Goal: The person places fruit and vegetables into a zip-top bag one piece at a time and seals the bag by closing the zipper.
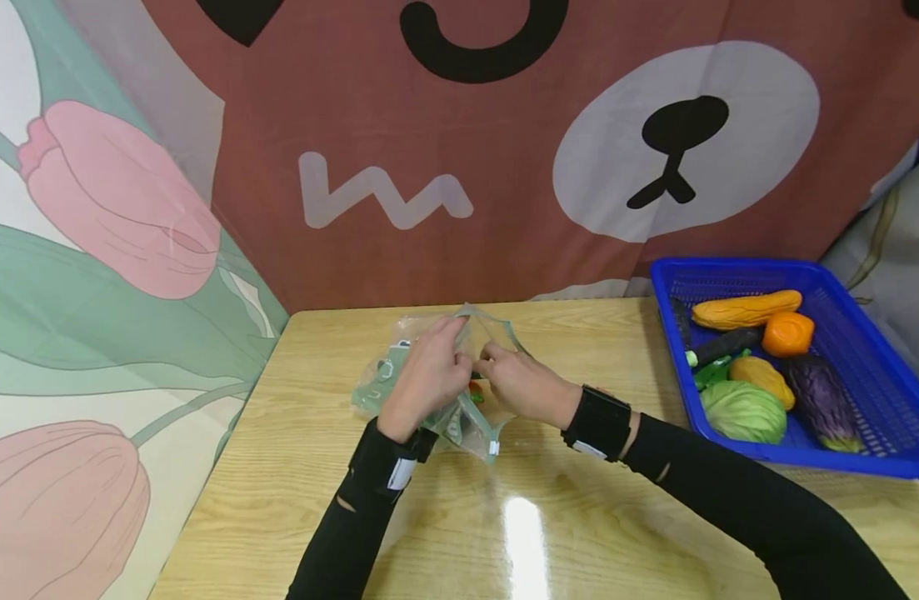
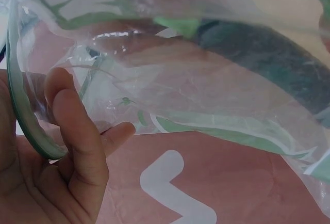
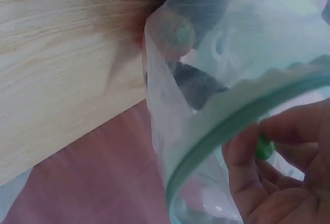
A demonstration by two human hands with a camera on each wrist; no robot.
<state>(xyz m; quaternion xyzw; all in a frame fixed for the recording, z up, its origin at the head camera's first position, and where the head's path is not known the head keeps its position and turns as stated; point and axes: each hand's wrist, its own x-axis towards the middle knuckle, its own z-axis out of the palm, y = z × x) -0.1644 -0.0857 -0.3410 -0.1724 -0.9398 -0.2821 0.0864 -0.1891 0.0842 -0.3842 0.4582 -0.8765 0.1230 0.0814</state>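
A clear zip bag (image 1: 377, 392) with green print lies on the table, its mouth spread and edged in green. At its left side my left hand (image 1: 432, 367) pinches the rim; the left wrist view shows the fingers curled about the zip strip (image 2: 36, 139). My right hand (image 1: 522, 385) reaches into the mouth, its fingertips holding the green end (image 3: 265, 147) of a long dark vegetable (image 2: 263, 59), seen through the plastic. Within the bag also sits a round red-and-green thing (image 3: 178, 34), blurred by the film. A white slider (image 1: 493, 448) hangs at the near corner.
At the right stands a blue basket (image 1: 672, 358) with a corn cob (image 1: 744, 310), an orange vegetable (image 1: 788, 334), an eggplant (image 1: 819, 400), a cabbage (image 1: 744, 412) and other produce. Printed cloth (image 1: 429, 258) hangs behind the wooden table (image 1: 294, 475).
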